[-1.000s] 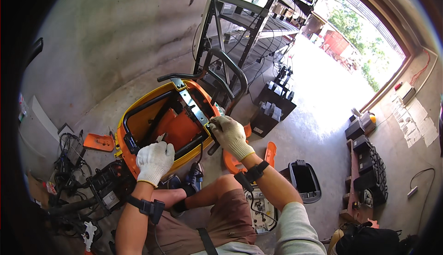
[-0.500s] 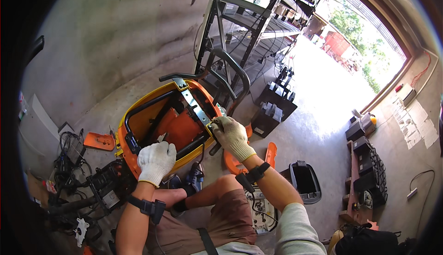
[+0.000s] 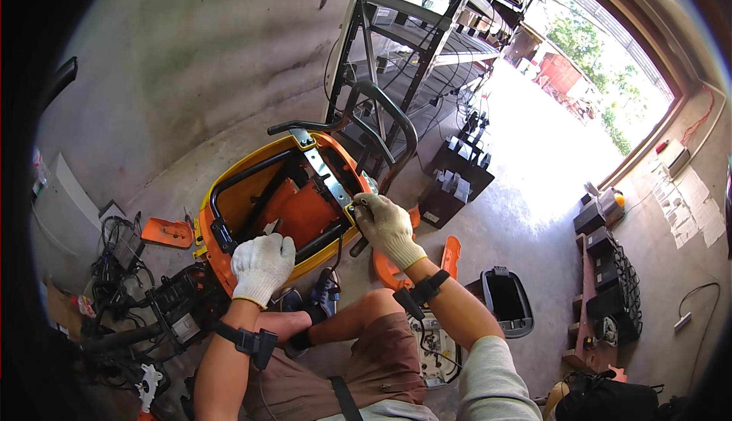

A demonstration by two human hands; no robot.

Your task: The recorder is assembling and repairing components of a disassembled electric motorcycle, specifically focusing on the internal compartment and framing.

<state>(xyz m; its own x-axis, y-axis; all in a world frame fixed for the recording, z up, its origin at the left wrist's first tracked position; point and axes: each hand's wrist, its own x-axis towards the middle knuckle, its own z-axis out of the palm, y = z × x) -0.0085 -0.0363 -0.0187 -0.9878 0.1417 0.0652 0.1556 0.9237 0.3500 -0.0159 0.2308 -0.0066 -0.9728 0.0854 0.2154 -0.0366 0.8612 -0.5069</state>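
An orange-and-yellow machine body (image 3: pixel 216 272) holds an orange inner part (image 3: pixel 299 215), black tubes and a silver bracket (image 3: pixel 323 169) across its top, with a bent black tube frame (image 3: pixel 400 129) behind. My gloved left hand (image 3: pixel 261 268) is closed over its near rim on a small pale metal piece (image 3: pixel 271 227), partly hidden by the fingers. My gloved right hand (image 3: pixel 385 227) is closed at the bracket's right end; whatever its fingertips grip is too small to make out.
Orange loose parts (image 3: pixel 166 232) and tangled cables lie left. A metal rack (image 3: pixel 438 17) stands behind, with black battery-like blocks (image 3: pixel 450 196) beside it. A black plastic tub (image 3: pixel 515 318), white panel (image 3: pixel 438 356) and wooden rail (image 3: pixel 579 307) with black units are right, near an open doorway.
The view has shifted slightly, moving the scene a little right in the picture. Both hands stay in their places at the machine, with only slight finger movement at the bracket.
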